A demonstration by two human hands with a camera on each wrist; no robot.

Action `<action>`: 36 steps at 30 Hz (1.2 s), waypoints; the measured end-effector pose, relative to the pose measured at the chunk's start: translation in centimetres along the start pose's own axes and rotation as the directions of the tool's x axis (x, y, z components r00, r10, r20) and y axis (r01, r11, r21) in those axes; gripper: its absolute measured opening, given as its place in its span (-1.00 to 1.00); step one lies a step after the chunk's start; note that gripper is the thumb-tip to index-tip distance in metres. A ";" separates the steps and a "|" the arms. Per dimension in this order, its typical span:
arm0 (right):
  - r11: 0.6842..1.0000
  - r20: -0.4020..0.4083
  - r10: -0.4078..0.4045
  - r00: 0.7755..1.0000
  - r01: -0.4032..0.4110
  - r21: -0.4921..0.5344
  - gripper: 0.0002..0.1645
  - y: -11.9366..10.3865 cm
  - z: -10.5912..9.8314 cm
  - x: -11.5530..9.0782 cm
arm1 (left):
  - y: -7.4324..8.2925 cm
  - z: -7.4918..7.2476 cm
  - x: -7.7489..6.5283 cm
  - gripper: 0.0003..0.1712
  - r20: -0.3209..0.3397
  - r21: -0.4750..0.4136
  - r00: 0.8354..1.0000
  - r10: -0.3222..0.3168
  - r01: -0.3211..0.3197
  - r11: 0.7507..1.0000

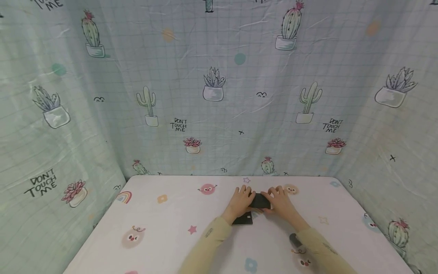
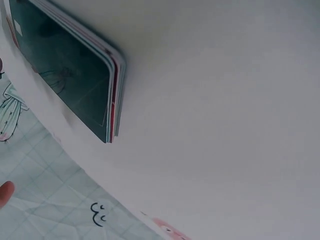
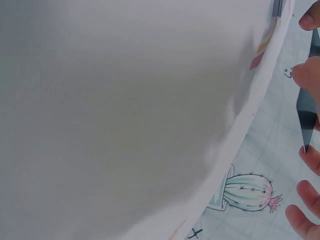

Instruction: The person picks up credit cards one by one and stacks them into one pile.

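Both hands hold a dark flat card-like piece (image 1: 261, 201) between them, lifted in front of the body near the far half of the table. My left hand (image 1: 238, 202) pinches its left end, and my right hand (image 1: 281, 204) grips its right end. In the right wrist view the dark piece (image 3: 307, 112) appears nearly edge-on, with the thumb across it and fingertips at its edges. Below the left hand lies a stack of thin dark-covered cards (image 1: 243, 219), partly hidden by that wrist. The left wrist view shows the stack (image 2: 75, 70) with white and red layers at its edge.
A small dark rounded object (image 1: 295, 240) lies beside the right forearm, partly covered by the sleeve. The white table (image 1: 164, 236) has a printed cover with stars, flowers and faces. A cactus-patterned curtain (image 1: 239, 114) closes off the back and sides.
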State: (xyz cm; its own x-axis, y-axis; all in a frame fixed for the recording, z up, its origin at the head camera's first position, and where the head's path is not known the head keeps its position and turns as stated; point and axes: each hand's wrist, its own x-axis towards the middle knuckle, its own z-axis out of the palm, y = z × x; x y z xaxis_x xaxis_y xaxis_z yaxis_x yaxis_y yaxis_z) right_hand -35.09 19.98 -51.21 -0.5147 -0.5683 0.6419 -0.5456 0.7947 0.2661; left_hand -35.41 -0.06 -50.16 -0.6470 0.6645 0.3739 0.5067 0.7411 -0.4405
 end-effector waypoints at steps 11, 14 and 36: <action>0.999 0.008 0.035 0.999 -0.035 0.025 -0.25 -0.8 -0.9 -0.1 | -0.2 -0.7 -0.8 -0.32 -0.044 -0.005 0.999 0.013 -0.013 1.000; 0.998 0.030 0.055 0.998 -0.056 0.034 -0.25 -1.0 -1.1 -0.1 | -0.3 -0.8 -1.1 -0.33 -0.065 -0.022 0.998 0.014 -0.015 1.000; 0.992 -0.012 0.076 0.997 -0.075 0.106 -0.24 -3.2 -2.0 -0.5 | -1.3 -1.6 -3.7 -0.37 -0.167 -0.049 0.985 0.028 -0.037 0.998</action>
State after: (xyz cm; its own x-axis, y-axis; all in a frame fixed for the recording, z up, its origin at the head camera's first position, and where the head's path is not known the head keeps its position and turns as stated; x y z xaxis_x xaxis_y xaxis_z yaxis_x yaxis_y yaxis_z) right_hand -31.74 18.14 -50.93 -0.5471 -0.5035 0.6687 -0.5725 0.8079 0.1400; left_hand -32.76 -3.38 -49.71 -0.5280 0.6916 0.4928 0.5574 0.7200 -0.4133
